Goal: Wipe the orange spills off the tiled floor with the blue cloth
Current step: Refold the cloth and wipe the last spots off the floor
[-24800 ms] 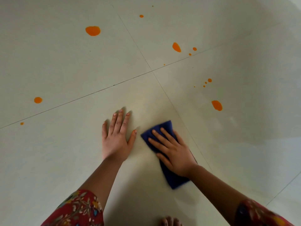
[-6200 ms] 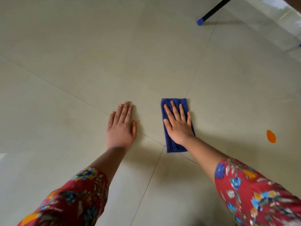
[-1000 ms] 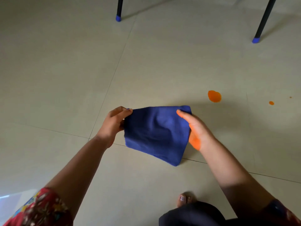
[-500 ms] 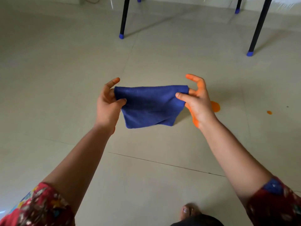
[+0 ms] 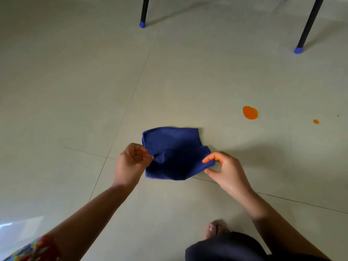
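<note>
Holding the blue cloth by its two near corners, the person seems to be refolding it, probably to get a clean face before the next wipe. The left hand pinches the left corner between thumb and curled fingers, and the right hand pinches the right corner between thumb and forefinger; its fingertip carries an orange stain. The far part of the cloth appears to lie on the tiled floor, just beyond a grout line, while the near edge is lifted. A large orange spill is near, to the right and further away, and a small orange drop sits further right. To do this step well, I think the fold should be flat and tidy, with the stained side turned inward, so the cloth does not smear the floor again.
</note>
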The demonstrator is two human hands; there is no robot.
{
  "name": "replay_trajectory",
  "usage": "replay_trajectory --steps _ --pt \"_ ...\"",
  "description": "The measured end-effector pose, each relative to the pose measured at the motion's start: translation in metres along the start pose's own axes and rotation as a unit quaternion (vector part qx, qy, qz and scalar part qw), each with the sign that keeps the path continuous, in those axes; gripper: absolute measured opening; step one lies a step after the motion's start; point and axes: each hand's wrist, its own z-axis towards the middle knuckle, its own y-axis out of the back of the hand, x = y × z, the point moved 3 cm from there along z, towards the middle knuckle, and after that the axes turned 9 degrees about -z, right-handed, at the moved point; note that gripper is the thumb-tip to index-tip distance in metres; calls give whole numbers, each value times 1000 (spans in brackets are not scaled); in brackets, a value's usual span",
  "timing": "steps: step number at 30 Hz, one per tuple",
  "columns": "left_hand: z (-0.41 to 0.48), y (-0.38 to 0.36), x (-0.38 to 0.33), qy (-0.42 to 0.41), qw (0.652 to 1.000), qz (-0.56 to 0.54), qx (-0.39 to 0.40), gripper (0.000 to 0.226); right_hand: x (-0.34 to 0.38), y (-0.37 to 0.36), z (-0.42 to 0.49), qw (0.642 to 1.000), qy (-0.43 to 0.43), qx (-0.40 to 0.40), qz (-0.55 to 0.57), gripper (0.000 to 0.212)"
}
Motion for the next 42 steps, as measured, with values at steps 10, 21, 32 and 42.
replay_trajectory --steps 10,21,32,42 --pt "-17 -21 39 142 966 208 67 54 -30 -26 -8 982 -134 121 -47 37" --pt "-16 -13 50 155 970 185 37 17 -15 -19 13 923 -11 52 -381 26" --pt "-12 -3 22 -6 957 289 7 11 47 -87 76 952 5 298 -63 31" --pt "-8 9 -45 -118 929 264 230 8 42 -88 84 971 70 218 72 21"
